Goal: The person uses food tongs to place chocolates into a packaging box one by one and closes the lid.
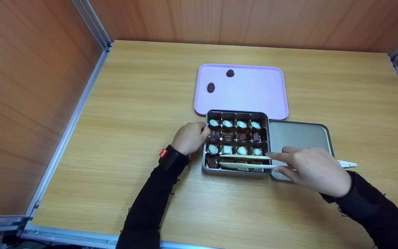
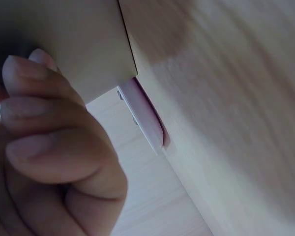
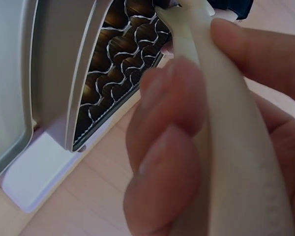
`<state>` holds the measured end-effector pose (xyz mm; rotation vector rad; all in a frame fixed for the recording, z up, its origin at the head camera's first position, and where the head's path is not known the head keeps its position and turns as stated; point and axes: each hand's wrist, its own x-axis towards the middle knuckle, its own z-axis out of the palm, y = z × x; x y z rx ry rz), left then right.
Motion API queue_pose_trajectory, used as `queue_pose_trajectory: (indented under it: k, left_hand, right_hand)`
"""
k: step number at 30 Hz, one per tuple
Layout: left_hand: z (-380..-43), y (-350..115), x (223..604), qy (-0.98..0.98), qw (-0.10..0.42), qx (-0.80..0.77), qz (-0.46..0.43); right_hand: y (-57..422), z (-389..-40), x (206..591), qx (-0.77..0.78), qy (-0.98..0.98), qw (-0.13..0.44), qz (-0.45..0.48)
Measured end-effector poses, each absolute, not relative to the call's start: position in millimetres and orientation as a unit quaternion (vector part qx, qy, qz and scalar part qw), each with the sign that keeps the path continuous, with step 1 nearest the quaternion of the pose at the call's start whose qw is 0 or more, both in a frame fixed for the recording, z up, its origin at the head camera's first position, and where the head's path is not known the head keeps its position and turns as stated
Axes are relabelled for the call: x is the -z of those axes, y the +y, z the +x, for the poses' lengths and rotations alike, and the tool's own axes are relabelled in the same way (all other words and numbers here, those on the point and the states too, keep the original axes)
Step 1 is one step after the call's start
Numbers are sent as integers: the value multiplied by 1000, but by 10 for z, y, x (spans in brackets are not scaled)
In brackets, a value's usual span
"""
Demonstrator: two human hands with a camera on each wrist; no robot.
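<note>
Pale tongs [image 1: 247, 166] are gripped in my right hand [image 1: 318, 169], fingers on one arm and thumb on the other. Their parted tips reach the front-left compartment of a metal tin [image 1: 235, 174], right beside a dark chocolate [image 1: 212, 162]. Rows of pale green and dark chocolates alternate in the tin's divided insert. At the tin's left side, my left hand [image 1: 190, 137] holds the rim with its thumb. Its fingers [image 2: 59, 152] curl close against the tin's wall in the left wrist view. In the right wrist view the tongs' tips are partly hidden.
Behind the tin lies a lavender tray [image 1: 254, 90] bearing an oval dark chocolate [image 1: 211, 87] and a smaller rounded one [image 1: 230, 73]. The tin's lid [image 1: 301, 133] rests to the right, partly under my right hand. Wooden panels [image 1: 247, 24] enclose the table at the back and sides.
</note>
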<state>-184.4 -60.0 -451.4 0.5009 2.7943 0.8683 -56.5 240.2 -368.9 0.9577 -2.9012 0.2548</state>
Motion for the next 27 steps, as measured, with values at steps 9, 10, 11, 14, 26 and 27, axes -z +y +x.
queue_pose_trajectory:
  k: [9,10,11,14,26,27]
  left_hand:
    - [-1846,-604,4520,938,88,-290,166]
    - [-1845,-604,4520,938,88,-290,166]
    - [-1845,-605,4520,938,89,-292,166]
    - [-1845,-608,4518,937,90,-293,166]
    - [-1843,-605,4517,939,82,-290,167]
    - [-1842,-606,4517,939,82,-290,166]
  right_hand:
    - [2395,-602,3662,-89,-943,32,318]
    - [2395,-605,3662,-90,-943,31,319]
    - [2395,-607,3661,-91,-943,29,319]
    - [2392,-614,3659,-92,-944,24,317]
    - [2467,-912,3526,-154,-942,-21,296]
    - [2477,-977,3502,-169,-942,-18,290]
